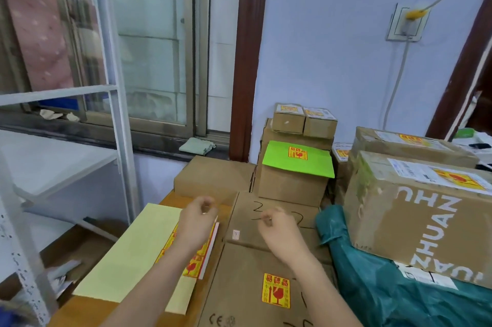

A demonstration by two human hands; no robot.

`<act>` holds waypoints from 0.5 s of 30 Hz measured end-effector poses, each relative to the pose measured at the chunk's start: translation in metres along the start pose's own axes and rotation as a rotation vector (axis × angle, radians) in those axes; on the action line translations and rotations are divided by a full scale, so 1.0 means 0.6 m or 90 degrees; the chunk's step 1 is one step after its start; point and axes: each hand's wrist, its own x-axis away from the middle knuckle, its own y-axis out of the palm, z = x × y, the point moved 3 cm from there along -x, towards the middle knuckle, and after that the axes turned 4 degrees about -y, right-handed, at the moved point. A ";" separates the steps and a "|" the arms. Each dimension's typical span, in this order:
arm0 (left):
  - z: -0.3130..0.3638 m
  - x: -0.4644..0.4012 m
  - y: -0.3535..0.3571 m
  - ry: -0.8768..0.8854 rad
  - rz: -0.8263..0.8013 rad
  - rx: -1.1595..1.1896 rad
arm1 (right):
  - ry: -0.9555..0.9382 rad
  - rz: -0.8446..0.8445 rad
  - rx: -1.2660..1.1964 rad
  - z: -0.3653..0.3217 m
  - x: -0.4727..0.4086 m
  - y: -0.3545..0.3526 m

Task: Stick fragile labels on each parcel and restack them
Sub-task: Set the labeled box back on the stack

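Labelling done: near brown cardboard parcel [255, 284] is wearing a yellow-red fragile sticker [276, 290].
Labelling left: scribbled brown parcel [274, 217] is lying bare.
Hands: left hand [198, 222] and right hand [279, 233] are curling; contents unclear.
Supply: pale yellow label sheet [133, 254] is waiting.

We see a wooden table [80, 308], its orange-brown top showing at the near left edge. On it lies a pale yellow label sheet [127, 252], beside a flat cardboard parcel [239, 286] bearing a fragile sticker. Behind that parcel sits another parcel with black pen marks [247, 222], and farther back a plain brown box [213, 177]. To the right a teal plastic bag [386, 286] spreads under a large carton [415, 220].
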 end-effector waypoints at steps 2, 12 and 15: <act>-0.005 -0.039 0.001 0.006 0.011 -0.046 | -0.007 -0.018 0.002 -0.006 -0.037 0.013; -0.061 -0.205 0.014 -0.010 0.028 -0.162 | 0.002 -0.070 0.045 -0.008 -0.192 0.105; -0.082 -0.246 0.018 -0.030 0.039 -0.204 | 0.043 -0.102 0.090 0.007 -0.224 0.121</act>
